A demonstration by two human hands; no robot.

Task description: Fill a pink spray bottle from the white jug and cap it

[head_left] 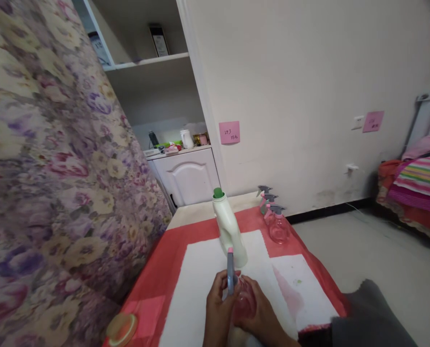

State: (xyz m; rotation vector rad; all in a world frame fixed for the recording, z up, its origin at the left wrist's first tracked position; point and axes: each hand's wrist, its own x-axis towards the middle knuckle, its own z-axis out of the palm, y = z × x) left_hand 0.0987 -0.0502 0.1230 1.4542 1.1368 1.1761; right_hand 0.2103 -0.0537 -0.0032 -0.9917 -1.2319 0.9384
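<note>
Both my hands are wrapped around a pink spray bottle [244,301] with a grey trigger head, low in the middle of the view. My left hand [218,308] grips its left side near the trigger. My right hand [263,315] cups its right side and base. Just beyond them a white detergent bottle [231,231] with a green cap stands upright on a white paper sheet [200,279]. The sheet lies on a red table cover [167,260].
Three more pink spray bottles [276,219] stand at the table's far right edge. An orange lid [121,330] sits at the near left corner. A floral curtain [48,183] hangs close on the left. A white cabinet [188,176], a wall and a bed [417,188] lie beyond.
</note>
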